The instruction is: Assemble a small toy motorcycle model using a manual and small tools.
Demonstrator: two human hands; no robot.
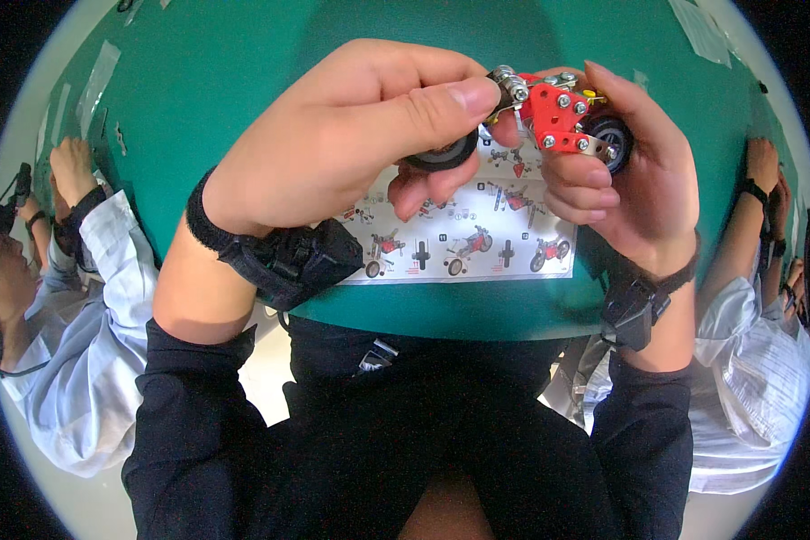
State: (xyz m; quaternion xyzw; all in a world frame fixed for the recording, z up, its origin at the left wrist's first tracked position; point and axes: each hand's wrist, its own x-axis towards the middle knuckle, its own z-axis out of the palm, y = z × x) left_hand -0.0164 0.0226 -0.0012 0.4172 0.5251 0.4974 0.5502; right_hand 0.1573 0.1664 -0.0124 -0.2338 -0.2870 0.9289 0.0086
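Observation:
Both my hands hold a small toy motorcycle (pixel 558 108) above the table, built of red perforated plates, silver screws and metal strips. My left hand (pixel 360 126) is closed, its thumb pressing at the silver bolts on the front end. Under that thumb shows a black wheel (pixel 445 155), partly hidden by the fingers. My right hand (pixel 643 171) grips the other end, fingers curled beneath the red body and the thumb raised behind it. There a second black wheel (pixel 610 144) with a grey hub sits against the palm. Small yellow parts show near it.
A printed instruction sheet (pixel 504 256) with motorcycle drawings lies on the green table (pixel 243 54) under my hands. Clear plastic bags (pixel 99 81) and small metal pieces (pixel 120 137) lie at the left. Co-workers in pale clothing sit on both sides.

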